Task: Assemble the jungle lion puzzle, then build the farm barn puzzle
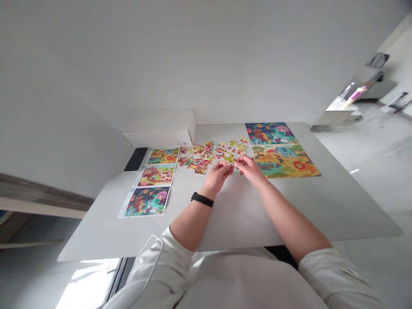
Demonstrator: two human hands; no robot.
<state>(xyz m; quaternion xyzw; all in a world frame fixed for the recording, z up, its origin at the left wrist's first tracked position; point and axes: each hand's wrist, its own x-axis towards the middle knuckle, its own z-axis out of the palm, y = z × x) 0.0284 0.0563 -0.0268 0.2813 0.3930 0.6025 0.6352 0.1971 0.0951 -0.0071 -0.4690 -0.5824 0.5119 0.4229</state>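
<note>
Loose jigsaw puzzle pieces (201, 163), mostly red, yellow and green, lie in a scattered heap at the middle back of the table. At the near edge of the heap, my left hand (217, 177) is closed in a pinch on a small puzzle piece, mostly covered by the fingers. My right hand (250, 170) is just to the right, thumb and forefinger pinched on a puzzle piece that is barely visible. The fingertips of both hands nearly meet. A yellow-green piece (228, 157) lies just beyond them.
Two assembled puzzles, a dark one (270, 133) and a yellow animal one (283, 161), lie on the right. Three picture sheets, including a farm picture (156, 176), line the left beside a black phone (136, 159). A white box (157, 126) stands behind on the table (305, 206).
</note>
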